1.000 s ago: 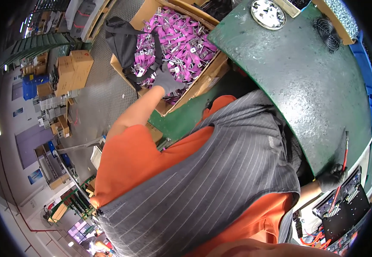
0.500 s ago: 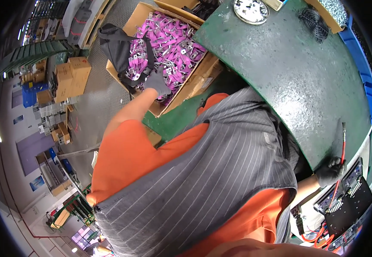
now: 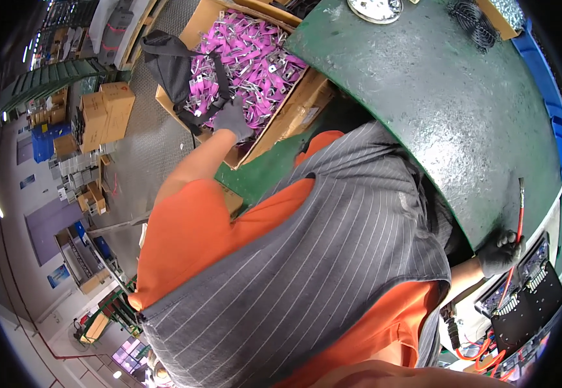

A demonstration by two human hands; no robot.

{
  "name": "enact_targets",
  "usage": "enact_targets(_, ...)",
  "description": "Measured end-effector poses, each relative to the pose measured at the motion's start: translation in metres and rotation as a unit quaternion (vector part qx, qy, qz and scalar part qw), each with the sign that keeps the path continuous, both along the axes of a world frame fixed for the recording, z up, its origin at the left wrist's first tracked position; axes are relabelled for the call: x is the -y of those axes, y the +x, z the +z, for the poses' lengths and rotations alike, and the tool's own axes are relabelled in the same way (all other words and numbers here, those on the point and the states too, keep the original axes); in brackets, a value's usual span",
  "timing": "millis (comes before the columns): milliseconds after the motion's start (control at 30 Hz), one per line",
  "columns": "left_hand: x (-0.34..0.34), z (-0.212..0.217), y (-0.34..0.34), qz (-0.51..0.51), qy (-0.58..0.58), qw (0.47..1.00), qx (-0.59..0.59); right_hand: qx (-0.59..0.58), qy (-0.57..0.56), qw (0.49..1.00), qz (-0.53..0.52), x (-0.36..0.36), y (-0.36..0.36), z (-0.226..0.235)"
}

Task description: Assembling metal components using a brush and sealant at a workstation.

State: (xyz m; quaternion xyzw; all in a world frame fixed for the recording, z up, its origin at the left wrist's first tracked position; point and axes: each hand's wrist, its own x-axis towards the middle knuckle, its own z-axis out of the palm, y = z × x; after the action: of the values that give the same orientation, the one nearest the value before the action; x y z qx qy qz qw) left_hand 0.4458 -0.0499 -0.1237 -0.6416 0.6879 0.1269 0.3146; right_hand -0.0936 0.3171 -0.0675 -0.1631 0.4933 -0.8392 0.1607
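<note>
My left hand (image 3: 232, 121) is down in the box (image 3: 277, 126), which stands just left of the surface (image 3: 391, 77). It rests against a heap of purple strips (image 3: 274, 71) with silver ends; its fingertips are half lost there, so I cannot tell how far they are spread or whether they have hold of anything. My right hand (image 3: 499, 253), at the lower corner of the surface, is curled firmly round a red brush (image 3: 520, 223), whose tip points up over the green top.

To reach in well, I judge it best to go in from the top of the heap with loose fingers, since the strips lie tangled and their ends could snag a glove. A strap of the black bag (image 3: 166, 68) crosses the side away from the surface, so I would work around it. A light, steady grip should do for the brush, clear of the black panel (image 3: 530, 310) beyond the surface's lower right end.

Counting: two gloved hands, one box of strips, one bag, one brush, one panel. Towards the surface's far end are one round tray (image 3: 376, 21), one black coil (image 3: 473, 29) and one carton (image 3: 497, 19) of silver bits. The strips are too many to count.
</note>
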Motion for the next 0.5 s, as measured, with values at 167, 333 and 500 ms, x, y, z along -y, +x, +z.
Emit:
enact_targets(167,-0.008,-0.024,0.019,-0.018,-0.111,0.989,-0.096,-0.003,0.023,1.0,-0.006,-0.002,-0.004,-0.003)
enact_targets(333,-0.007,-0.012,0.021,-0.008,-0.055,0.979,-0.197,-0.001,0.033,0.999,-0.023,-0.003,-0.003,-0.001)
enact_targets(500,-0.008,-0.021,0.023,0.016,-0.094,0.98,-0.173,-0.008,0.064,0.998,-0.019,-0.002,-0.003,0.0)
